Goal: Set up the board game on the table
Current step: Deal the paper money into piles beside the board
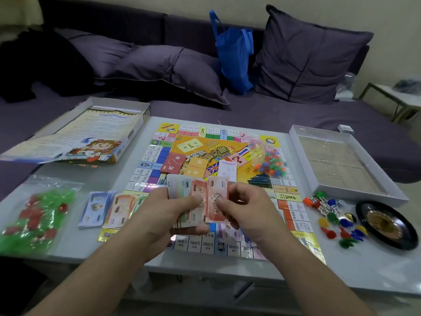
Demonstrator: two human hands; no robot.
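Head view: we hold a fanned stack of play money [182, 190] in our left hand [164, 208], thumb curled over its near face, just above the near edge of the game board [205, 153] on the desk [341, 272]. Our right hand [248, 208] pinches a single orange note [217, 199] between thumb and fingers [237, 195], peeling it from the right side of the fan.

The risk, we judge, is the thin notes sticking together, so two come away as one and a pile is miscounted, or the loose fan slipping and scattering over the board. The sorted piles [107, 208] lie to the left on the desk, apart from both hands.
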